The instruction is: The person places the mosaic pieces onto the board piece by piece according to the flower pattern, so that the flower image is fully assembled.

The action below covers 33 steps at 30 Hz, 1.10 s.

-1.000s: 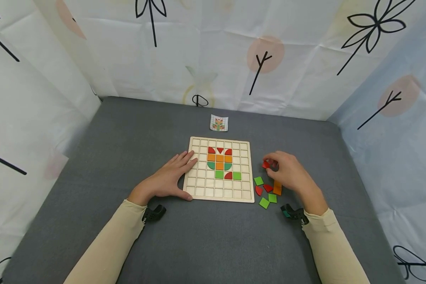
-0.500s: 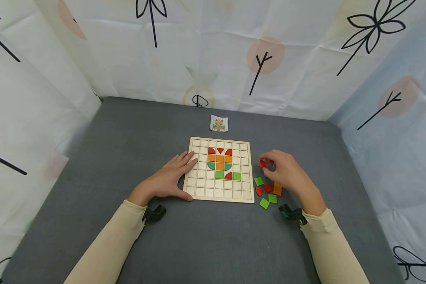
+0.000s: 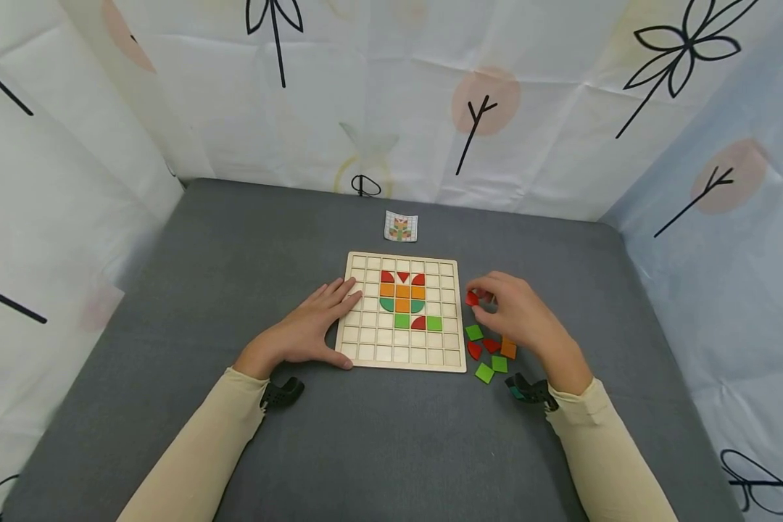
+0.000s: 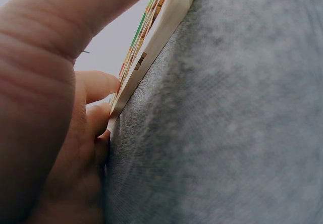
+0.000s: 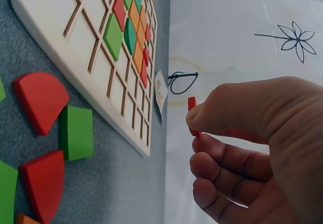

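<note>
A wooden grid board [image 3: 365,337] lies on the grey table, with red, orange and green tiles set in its middle squares. My left hand [image 3: 309,326] rests at the board's left side, fingers spread straight over its edge and thumb at the near corner. In the left wrist view the thumb and fingertips touch the board's rim [image 4: 151,52]. Just off the board's right edge, my right hand [image 3: 515,308] pinches a red tile [image 3: 472,298] between thumb and fingers. The right wrist view shows that red tile [image 5: 192,116] edge-on, raised above the table.
Right of the board lie loose tiles: green ones [image 3: 484,373], red quarter-round ones [image 5: 41,100] and orange [image 3: 508,349]. A small pattern card [image 3: 401,226] lies behind the board. Patterned white cloth [image 3: 404,130] stands around the table's back and sides.
My right hand has moved left towards the board, carrying the red tile. The left hand has stayed where it was on the board's edge.
</note>
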{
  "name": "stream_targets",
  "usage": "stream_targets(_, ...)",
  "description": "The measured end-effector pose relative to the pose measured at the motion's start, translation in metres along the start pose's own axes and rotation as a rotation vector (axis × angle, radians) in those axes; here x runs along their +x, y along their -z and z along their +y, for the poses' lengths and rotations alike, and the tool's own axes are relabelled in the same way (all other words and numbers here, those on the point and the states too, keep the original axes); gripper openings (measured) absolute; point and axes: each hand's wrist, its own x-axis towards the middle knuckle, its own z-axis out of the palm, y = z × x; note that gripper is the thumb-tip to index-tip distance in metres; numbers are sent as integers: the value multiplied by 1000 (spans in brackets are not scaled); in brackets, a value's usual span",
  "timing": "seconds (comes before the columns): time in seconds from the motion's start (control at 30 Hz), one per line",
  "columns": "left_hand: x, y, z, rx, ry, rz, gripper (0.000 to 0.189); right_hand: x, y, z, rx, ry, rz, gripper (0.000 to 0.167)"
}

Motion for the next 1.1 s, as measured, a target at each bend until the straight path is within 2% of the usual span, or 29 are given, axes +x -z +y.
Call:
stream_targets(0.53,-1,0,1,-13,1,2,127,6,0,-16,-4,26,4,32)
stream_targets(0.9,-2,0,1,-20,-5,10,126,12,-2,-23,-6,81,15,30)
stream_targets(1.1,-1,0,0,-15,1,7,126,15,-4,-27,-9,83,3,29)
